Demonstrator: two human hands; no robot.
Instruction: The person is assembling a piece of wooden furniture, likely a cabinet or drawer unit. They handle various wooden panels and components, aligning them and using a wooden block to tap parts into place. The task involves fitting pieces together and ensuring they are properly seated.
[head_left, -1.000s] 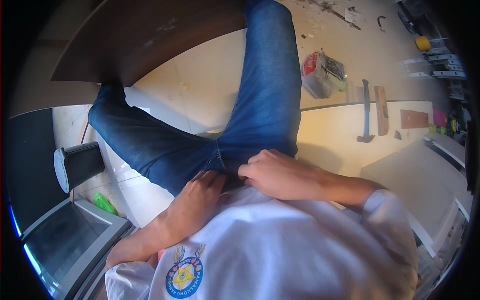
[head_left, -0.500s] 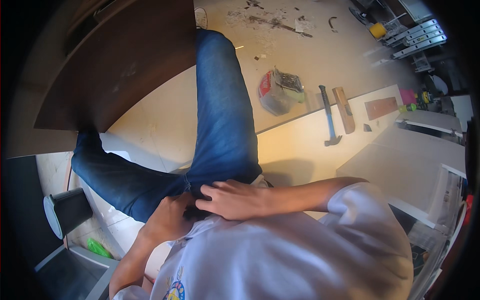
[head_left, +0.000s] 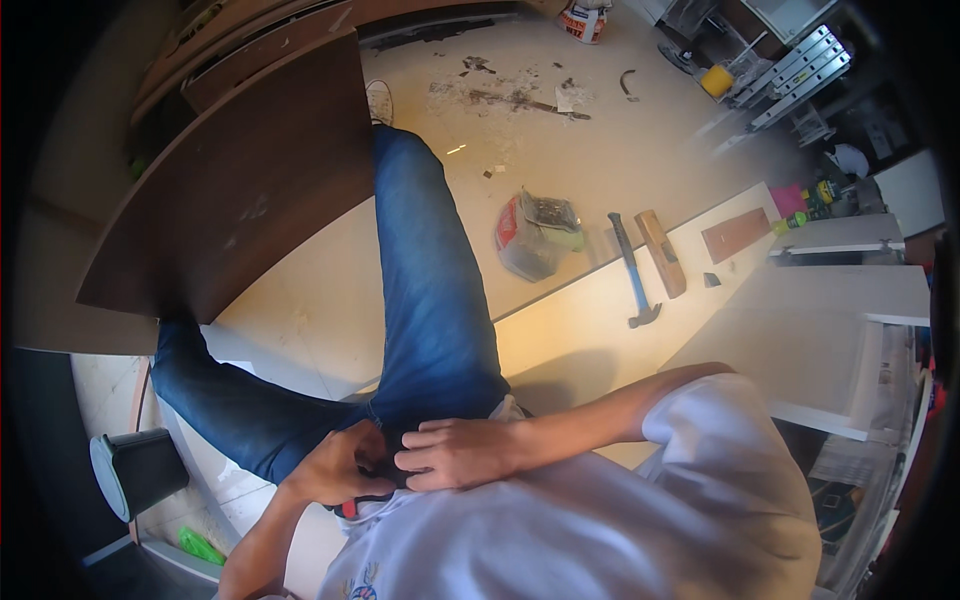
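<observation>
My left hand (head_left: 343,466) is curled at my waist, with thumb and fingers bent round something dark that I cannot make out. A small red piece (head_left: 349,508) shows just below that hand. My right hand (head_left: 462,455) lies beside it over my lap, its fingers bent inward toward the same dark spot; what they grip, if anything, is hidden. Both hands rest between the blue jeans (head_left: 435,270) and the hem of the light shirt (head_left: 600,510).
A dark brown panel (head_left: 250,190) stands across my legs. To the right, a claw hammer (head_left: 632,270), a wooden plane-like block (head_left: 660,252) and a brown plate (head_left: 735,234) lie on a pale board. Beyond are a torn bag (head_left: 530,245), debris (head_left: 515,100) and a folded ladder (head_left: 800,75). A bin (head_left: 138,470) stands left.
The view has tilted up, showing more of the far floor. My left hand's thumb and fingers have moved apart somewhat, and the red piece now shows below it. My right hand stays near my waist.
</observation>
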